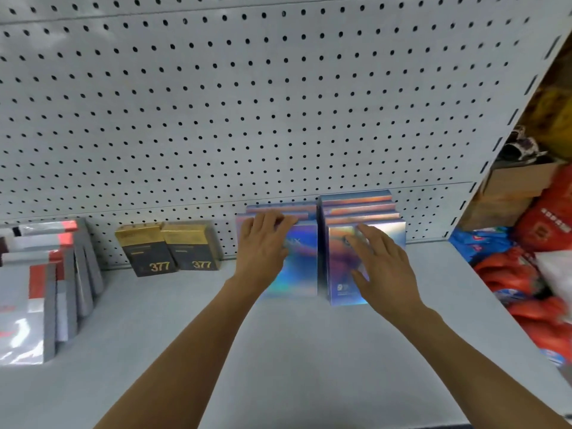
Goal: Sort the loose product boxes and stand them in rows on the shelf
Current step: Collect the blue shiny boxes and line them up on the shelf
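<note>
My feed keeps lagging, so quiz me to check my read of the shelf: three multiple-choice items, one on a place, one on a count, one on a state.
1. Where do the black and gold boxes stand?
A. Right of the shiny blue boxes
B. Between the grey and red boxes and the shiny blue boxes
C. On the floor

2. How many black and gold boxes show the number 377?
A. Two
B. Four
C. Six

3. How is the right hand set?
A. Curled into a fist, off the shelf
B. Gripping a black and gold box
C. Fingers straight, laid on the front shiny blue box

Answers: 1 B, since the grey and red boxes are to their left and the shiny blue boxes to their right. 2 A, two stand side by side. 3 C, the fingers lie flat on the front box.
</note>
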`<state>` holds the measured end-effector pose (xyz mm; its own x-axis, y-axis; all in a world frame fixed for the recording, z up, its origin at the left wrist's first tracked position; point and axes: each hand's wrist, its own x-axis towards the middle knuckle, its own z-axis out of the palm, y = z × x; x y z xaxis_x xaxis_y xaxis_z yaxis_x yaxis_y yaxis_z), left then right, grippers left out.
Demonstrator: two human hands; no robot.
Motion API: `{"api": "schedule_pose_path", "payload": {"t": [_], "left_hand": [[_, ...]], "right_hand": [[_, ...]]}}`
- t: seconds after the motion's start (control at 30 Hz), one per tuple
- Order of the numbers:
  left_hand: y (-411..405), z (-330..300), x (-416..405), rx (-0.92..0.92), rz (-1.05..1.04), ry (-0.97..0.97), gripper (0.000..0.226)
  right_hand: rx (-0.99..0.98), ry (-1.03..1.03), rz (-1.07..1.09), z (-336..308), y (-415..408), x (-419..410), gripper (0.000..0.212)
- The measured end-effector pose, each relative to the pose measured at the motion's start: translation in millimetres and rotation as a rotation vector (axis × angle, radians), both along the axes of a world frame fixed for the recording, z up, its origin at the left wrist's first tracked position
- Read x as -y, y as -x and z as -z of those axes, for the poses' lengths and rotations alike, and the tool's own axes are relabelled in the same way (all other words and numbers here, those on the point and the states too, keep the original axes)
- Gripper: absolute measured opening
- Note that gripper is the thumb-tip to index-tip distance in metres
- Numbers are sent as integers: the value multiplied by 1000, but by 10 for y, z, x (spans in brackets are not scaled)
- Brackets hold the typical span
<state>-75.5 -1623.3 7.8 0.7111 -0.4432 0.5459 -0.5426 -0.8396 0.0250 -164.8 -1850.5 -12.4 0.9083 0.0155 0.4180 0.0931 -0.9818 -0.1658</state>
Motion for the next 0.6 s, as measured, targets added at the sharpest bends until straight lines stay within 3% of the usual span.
{"api": "schedule_pose_path", "payload": {"t": [0.33, 0.6], "left_hand": [[264, 161, 27, -48, -64, 20, 78], [1154, 320, -599, -128, -74, 238, 65]], "right_hand": [[-101, 7, 19, -33, 64, -142, 72], [125, -279, -202, -23, 558, -951, 36]]}}
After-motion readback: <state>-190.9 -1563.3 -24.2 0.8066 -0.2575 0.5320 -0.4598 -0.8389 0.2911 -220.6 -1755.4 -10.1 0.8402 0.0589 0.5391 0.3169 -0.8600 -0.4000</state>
